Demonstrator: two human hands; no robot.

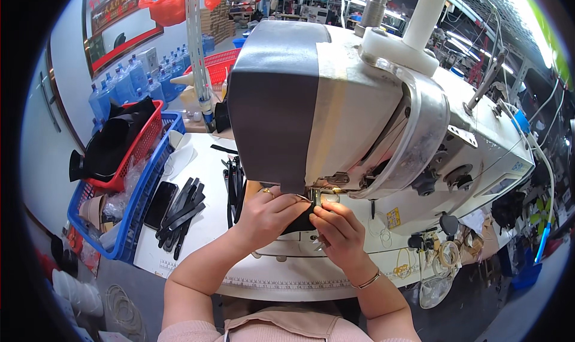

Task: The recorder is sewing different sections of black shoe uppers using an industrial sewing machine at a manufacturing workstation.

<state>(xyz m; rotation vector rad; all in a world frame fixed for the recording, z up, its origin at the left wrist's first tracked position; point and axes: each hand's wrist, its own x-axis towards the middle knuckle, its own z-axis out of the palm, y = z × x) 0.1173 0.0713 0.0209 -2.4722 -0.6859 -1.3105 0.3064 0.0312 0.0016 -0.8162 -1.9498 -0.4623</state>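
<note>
An industrial sewing machine [359, 90] with a grey and white head stands right in front of me. Beneath its needle and presser foot [315, 195] lies a small black piece [297, 224], which looks like a strap or fabric part. My left hand [269, 215] is closed with its fingertips on the piece, just left of the foot. From the right, my right hand [339, 229] pinches the same piece close to the foot. Something small and silvery shows under its curled fingers, too small to name. The machine head partly hides the stitching point.
Left on the white table [197, 246] lie black strips [182, 213] and a phone [160, 205]. Beyond its left edge, a red basket [135, 153] with black items sits on a blue crate [127, 234]. A ruler strip [281, 284] runs along the front edge. Thread cones [449, 254] hang at right.
</note>
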